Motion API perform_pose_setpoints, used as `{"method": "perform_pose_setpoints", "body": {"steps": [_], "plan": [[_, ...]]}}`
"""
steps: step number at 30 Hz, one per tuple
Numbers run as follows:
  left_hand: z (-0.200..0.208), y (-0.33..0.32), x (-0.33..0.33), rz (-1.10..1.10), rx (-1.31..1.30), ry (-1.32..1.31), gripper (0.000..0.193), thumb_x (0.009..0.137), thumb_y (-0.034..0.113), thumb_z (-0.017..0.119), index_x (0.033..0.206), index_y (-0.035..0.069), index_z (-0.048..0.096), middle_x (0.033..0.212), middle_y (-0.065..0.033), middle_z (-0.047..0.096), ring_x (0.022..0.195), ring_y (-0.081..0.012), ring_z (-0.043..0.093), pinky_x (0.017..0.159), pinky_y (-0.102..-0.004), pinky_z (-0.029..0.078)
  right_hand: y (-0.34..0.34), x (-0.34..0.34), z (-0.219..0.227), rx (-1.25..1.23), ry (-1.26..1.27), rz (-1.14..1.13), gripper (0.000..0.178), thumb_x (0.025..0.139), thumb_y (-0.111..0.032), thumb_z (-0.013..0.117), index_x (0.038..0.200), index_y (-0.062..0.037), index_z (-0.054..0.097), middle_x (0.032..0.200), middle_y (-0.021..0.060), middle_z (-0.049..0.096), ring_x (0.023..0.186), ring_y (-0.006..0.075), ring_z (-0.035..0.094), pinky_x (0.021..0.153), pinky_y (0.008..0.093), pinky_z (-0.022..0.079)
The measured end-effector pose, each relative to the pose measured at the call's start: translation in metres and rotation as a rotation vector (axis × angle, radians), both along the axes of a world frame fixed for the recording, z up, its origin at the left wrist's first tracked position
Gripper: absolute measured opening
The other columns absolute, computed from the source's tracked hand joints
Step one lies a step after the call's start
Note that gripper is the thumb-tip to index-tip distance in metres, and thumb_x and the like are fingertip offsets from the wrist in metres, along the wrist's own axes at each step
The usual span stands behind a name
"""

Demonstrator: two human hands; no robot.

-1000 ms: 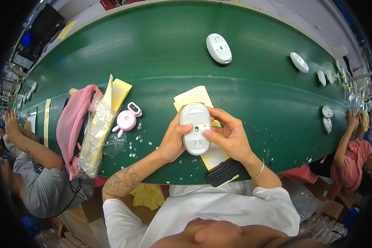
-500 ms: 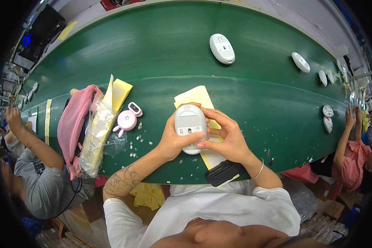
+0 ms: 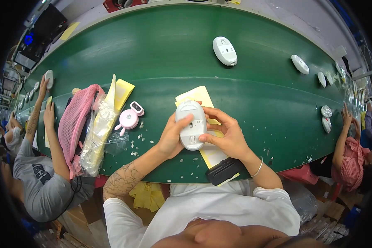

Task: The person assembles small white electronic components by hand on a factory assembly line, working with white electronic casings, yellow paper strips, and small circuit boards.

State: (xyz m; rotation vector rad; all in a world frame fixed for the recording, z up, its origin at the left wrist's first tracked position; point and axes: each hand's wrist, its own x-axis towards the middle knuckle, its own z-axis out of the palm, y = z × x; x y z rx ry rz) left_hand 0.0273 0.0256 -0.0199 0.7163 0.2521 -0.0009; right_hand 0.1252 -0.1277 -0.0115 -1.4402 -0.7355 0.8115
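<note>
Half a second ago the left thumb lay across the lower part of the white mouse point(image 3: 192, 133); it has now slid up toward the middle, baring the small slot at the near end. The left hand point(image 3: 169, 136) is clamped around the mouse's left side, and the right hand point(image 3: 227, 134) grips its right edge, thumb low and forefinger high. The mouse is between the two hands, underside up.

Well beyond the hands, the far mouse point(image 3: 225, 51) sits slightly further right than before. Off to the far left, a co-worker's hand point(image 3: 42, 87) has reached forward and now touches another mouse point(image 3: 49, 78).

The left fingers are mostly hidden behind the held mouse, as is its top shell. Yellow sheets point(image 3: 194, 94) run beneath the hands, their middle covered. Just below the right hand, a black object point(image 3: 225, 170) lies over their near end; its kind is hard to make out. Left of the left hand are a pink round gadget point(image 3: 129, 119) and, further out, a pink mesh pouch point(image 3: 75, 124), partly covered by a plastic bag point(image 3: 91, 153).
</note>
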Motion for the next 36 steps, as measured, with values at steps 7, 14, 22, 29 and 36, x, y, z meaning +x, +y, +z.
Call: {"method": "perform_pose_setpoints", "body": {"steps": [7, 14, 22, 29, 36], "plan": [[-0.008, 0.002, -0.002, -0.011, -0.127, -0.101, 0.064, 0.096, 0.054, 0.034, 0.14, 0.008, 0.035, 0.127, -0.0093, 0.053, 0.114, -0.0227, 0.056, 0.097, -0.0396, 0.046, 0.001, -0.003, -0.006, 0.021, 0.043, -0.004, 0.057, 0.084, -0.014, 0.069, 0.136, -0.0077, 0.047, 0.131, 0.0107, 0.051, 0.118, 0.0229, 0.052, 0.096, 0.0378, 0.046], [-0.024, -0.008, -0.003, 0.132, 0.327, 0.032, 0.071, 0.096, 0.059, 0.026, 0.142, 0.006, 0.033, 0.128, -0.0093, 0.052, 0.119, -0.0208, 0.052, 0.102, -0.038, 0.041, 0.003, -0.009, -0.011, 0.117, 0.201, 0.015, 0.054, 0.09, -0.017, 0.062, 0.139, -0.0077, 0.042, 0.127, 0.0125, 0.054, 0.116, 0.0229, 0.053, 0.094, 0.0374, 0.047], [-0.021, -0.002, 0.001, 0.475, 1.16, -0.092, 0.054, 0.098, 0.037, 0.036, 0.137, 0.001, 0.037, 0.134, -0.0155, 0.039, 0.123, -0.0253, 0.035, 0.104, -0.0377, 0.028, 0.049, 0.069, -0.019, -0.107, 0.169, -0.136, 0.048, 0.095, -0.02, 0.054, 0.138, -0.0035, 0.041, 0.103, 0.0073, 0.064, 0.081, 0.0118, 0.063, 0.068, 0.0273, 0.054], [-0.019, 0.001, 0.012, 0.401, 1.534, -0.242, 0.042, 0.09, 0.024, 0.049, 0.125, 0.0, 0.049, 0.128, -0.0172, 0.043, 0.119, -0.032, 0.036, 0.1, -0.0406, 0.032, 0.111, 0.147, -0.039, -0.282, -0.969, -0.477, 0.036, 0.093, -0.026, 0.055, 0.116, 0.0006, 0.06, 0.082, 0.0198, 0.067, 0.072, 0.0301, 0.066, 0.065, 0.0373, 0.051], [-0.019, -0.001, 0.002, 0.383, 1.629, -0.311, 0.033, 0.086, 0.017, 0.053, 0.116, 0.002, 0.054, 0.125, -0.0156, 0.046, 0.118, -0.0326, 0.039, 0.099, -0.0413, 0.033, 0.045, 0.112, -0.015, -0.198, -1.111, -0.552, 0.022, 0.089, -0.022, 0.058, 0.1, -0.005, 0.066, 0.084, 0.0142, 0.067, 0.074, 0.0335, 0.064, 0.066, 0.0394, 0.05]]}}
